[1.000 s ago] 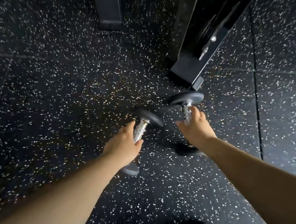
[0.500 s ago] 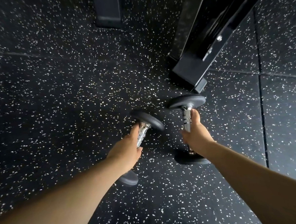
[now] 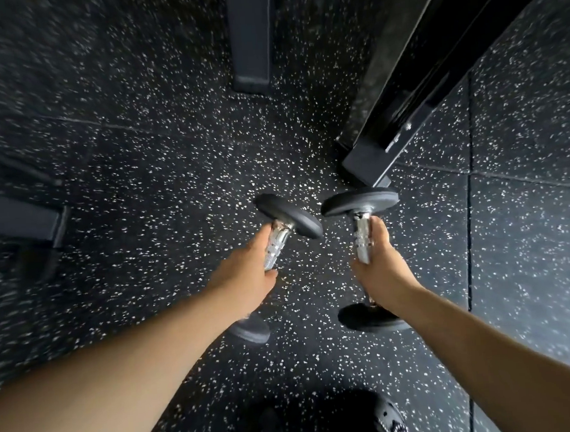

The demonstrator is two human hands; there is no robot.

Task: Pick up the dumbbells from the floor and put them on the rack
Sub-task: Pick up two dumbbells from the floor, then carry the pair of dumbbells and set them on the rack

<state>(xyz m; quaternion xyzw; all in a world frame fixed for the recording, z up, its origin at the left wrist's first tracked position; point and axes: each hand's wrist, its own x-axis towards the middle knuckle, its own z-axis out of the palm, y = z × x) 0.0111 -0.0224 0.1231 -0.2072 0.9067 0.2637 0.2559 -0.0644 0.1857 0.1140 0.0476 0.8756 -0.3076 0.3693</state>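
Gripping one dumbbell each, the left hand [image 3: 247, 275] closes on the left dumbbell [image 3: 277, 240] handle and the right hand [image 3: 380, 270] on the right dumbbell [image 3: 362, 234]. Both appear just off the floor [image 3: 142, 225]; pickup looks done, while transfer to the rack [image 3: 404, 106], presumed to be the black frame ahead, remains.

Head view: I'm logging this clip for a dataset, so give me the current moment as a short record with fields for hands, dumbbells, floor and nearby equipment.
left hand: left hand closed on the chrome handle of the left dumbbell
right hand: right hand closed on the handle of the right dumbbell
dumbbell state: both gripped; whether they are clear of the floor cannot be told
floor: black speckled rubber floor
nearby equipment: black metal frame just beyond the right dumbbell
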